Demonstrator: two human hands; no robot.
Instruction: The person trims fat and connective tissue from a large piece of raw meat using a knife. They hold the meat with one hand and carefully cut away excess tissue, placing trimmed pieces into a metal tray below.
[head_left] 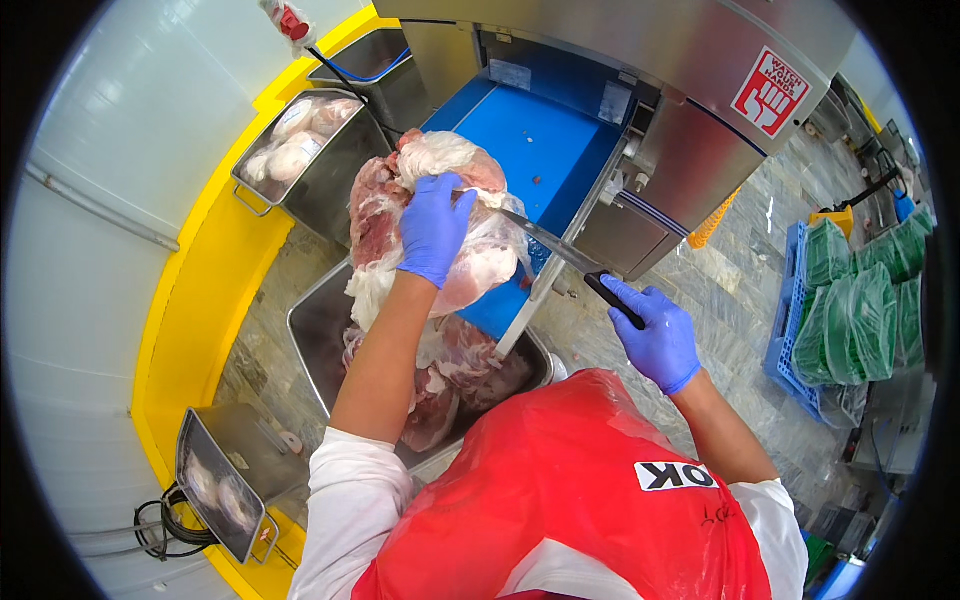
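**Knife [563, 250] tip at the right side of a large piece of meat [485, 268]**

The meat lies at the near end of a blue belt [535, 135], above a steel bin [308, 352] holding more meat. The left hand [436, 230], nearer, rests on its upper part, fingers bent against it; whether they grip or only press, I cannot tell. The right hand [656, 338], well apart from the meat, is clenched around the knife's black handle. The blade slants up and left from that fist toward the left hand's thumb side.

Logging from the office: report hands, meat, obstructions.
Left hand on large meat piece. Right hand gripping knife, tip at meat. No obstruction seen.
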